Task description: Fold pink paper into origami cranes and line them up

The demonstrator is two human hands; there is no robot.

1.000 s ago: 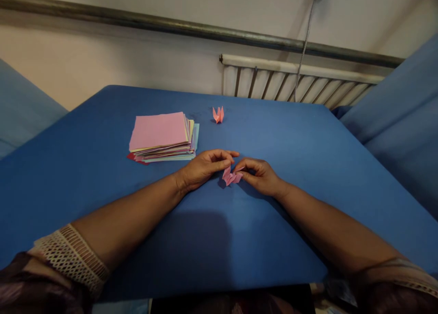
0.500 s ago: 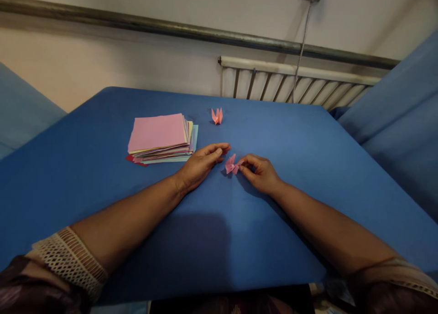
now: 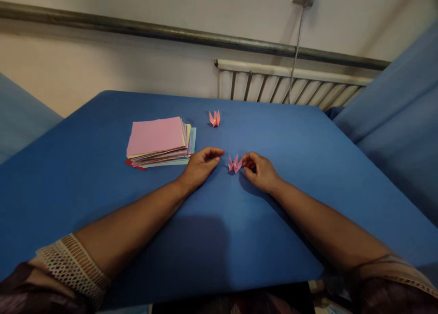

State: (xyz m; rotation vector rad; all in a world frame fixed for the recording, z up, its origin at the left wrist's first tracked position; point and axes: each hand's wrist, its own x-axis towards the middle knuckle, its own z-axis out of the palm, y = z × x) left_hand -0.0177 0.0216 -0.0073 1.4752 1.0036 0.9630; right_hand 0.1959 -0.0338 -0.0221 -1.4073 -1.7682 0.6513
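Observation:
A small pink origami crane (image 3: 234, 164) stands upright on the blue-covered table, between my two hands. Just to its right is my right hand (image 3: 260, 172), fingers curled with a small gap between thumb and forefinger; the fingertips are at the crane's edge, and whether they still touch it is hard to see. My left hand (image 3: 201, 167) rests on its side left of the crane, fingers stretched and thumb apart, holding nothing. Farther back sits a second, salmon-pink origami crane (image 3: 214, 118).
A stack of coloured paper (image 3: 155, 138) with a pink top sheet lies beyond my left hand, a red corner sticking out below. The blue table (image 3: 290, 232) reaches back towards a radiator (image 3: 273, 84) and a wall pipe (image 3: 178, 35). Blue curtains (image 3: 400, 109) hang at both sides.
The near crane has gone from tilted, with its edge pinched in my right hand, to upright, and the right fingers have loosened. My left hand has drawn slightly left, away from it.

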